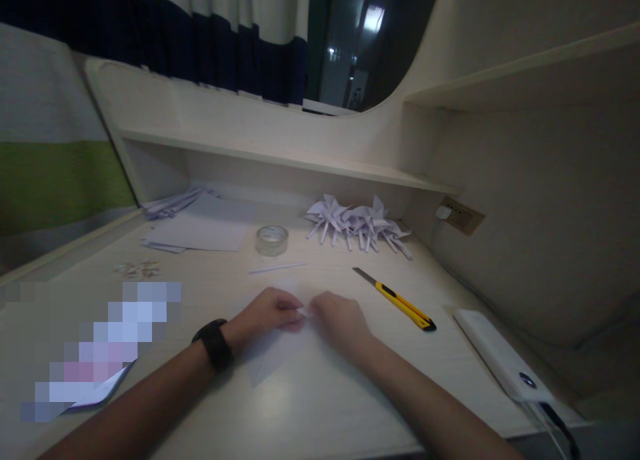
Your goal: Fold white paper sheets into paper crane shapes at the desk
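Note:
My left hand (267,315) and my right hand (339,320) meet at the middle of the desk, fingers pinched together on a small white sheet of paper (277,357) that lies under them. The left wrist wears a black watch (214,342). A thin white paper strip (277,268) lies just beyond the hands. A yellow utility knife (397,300) with its blade out rests to the right of my right hand. A roll of clear tape (272,239) stands further back.
Several folded paper pinwheels (357,227) are heaped at the back under the shelf. A stack of white sheets (197,230) lies at the back left. A white power bank (503,363) with a cable sits at the right edge. Small paper scraps (137,269) lie at left.

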`<state>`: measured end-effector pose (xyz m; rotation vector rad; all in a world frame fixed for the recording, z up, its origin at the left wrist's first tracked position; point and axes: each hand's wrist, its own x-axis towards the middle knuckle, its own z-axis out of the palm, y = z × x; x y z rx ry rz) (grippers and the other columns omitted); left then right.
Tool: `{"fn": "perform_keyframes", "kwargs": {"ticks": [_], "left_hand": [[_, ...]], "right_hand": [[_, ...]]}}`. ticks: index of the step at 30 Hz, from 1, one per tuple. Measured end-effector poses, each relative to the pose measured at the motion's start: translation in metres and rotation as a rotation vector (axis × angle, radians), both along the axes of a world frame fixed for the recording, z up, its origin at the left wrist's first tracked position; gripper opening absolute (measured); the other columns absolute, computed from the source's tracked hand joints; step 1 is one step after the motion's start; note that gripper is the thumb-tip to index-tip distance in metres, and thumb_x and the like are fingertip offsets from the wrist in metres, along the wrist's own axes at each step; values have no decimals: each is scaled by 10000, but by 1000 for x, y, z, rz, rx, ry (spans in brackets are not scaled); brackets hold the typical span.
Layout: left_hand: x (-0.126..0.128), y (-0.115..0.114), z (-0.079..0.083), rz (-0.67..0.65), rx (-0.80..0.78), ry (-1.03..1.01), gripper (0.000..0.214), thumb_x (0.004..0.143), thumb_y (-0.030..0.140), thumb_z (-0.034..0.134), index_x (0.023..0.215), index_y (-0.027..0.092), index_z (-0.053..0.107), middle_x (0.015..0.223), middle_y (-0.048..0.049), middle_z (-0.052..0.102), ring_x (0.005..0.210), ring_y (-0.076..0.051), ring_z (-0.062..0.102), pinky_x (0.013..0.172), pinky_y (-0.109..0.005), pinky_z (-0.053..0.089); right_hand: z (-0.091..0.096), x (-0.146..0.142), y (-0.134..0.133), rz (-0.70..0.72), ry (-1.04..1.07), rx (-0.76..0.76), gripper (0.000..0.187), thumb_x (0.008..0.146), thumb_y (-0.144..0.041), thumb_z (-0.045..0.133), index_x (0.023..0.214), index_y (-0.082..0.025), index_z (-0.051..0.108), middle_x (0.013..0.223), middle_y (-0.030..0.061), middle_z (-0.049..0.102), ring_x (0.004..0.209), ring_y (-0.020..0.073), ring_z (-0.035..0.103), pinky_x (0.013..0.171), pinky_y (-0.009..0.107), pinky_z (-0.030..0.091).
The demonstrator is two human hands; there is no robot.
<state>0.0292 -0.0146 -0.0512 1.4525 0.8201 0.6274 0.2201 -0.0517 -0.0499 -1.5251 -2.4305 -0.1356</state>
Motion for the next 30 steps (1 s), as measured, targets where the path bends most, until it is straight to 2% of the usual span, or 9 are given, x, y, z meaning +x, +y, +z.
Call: {"fn": "perform_keyframes", "kwargs": {"ticks": [8, 12, 17, 24, 30], "left_hand": [[-1, 1, -1, -9, -6, 1, 293, 627, 376, 763, 740, 112, 704, 663, -28, 671, 646, -161, 624, 703, -332, 515], [-2, 1, 0, -42, 48, 28, 249, 664, 353, 730, 732, 114, 711, 642, -20, 664, 619, -146, 609, 676, -297, 501], [-3, 2, 0, -54, 116, 73, 254, 679, 353, 712, 766, 114, 724, 654, -28, 669, 614, -151, 600, 637, -279, 478], [-1, 2, 3, -79, 120, 75, 321, 707, 433, 705, 695, 112, 705, 579, -7, 616, 564, -130, 558, 603, -261, 459], [0, -2, 6, -29, 6, 18, 349, 641, 431, 758, 740, 102, 698, 651, -28, 647, 629, -152, 606, 689, -320, 507]], "right_hand": [[-2, 2, 1, -11, 48, -27, 208, 929, -318, 464, 969, -203, 632, 881, 56, 669, 806, 168, 635, 673, 237, 408], [-2, 1, 2, -38, 17, -36, 285, 963, -362, 389, 965, -209, 629, 873, 57, 671, 794, 172, 640, 648, 241, 403], [-2, -1, 3, -84, -12, -52, 299, 957, -380, 401, 935, -201, 639, 845, 64, 675, 800, 176, 644, 651, 238, 408], [-8, 0, 3, 54, 60, -4, 200, 921, -304, 475, 947, -220, 654, 867, 41, 677, 799, 153, 633, 667, 223, 409], [-2, 7, 1, 120, 231, 41, 156, 875, -231, 523, 958, -186, 647, 850, 39, 678, 772, 145, 624, 680, 220, 415]]}}
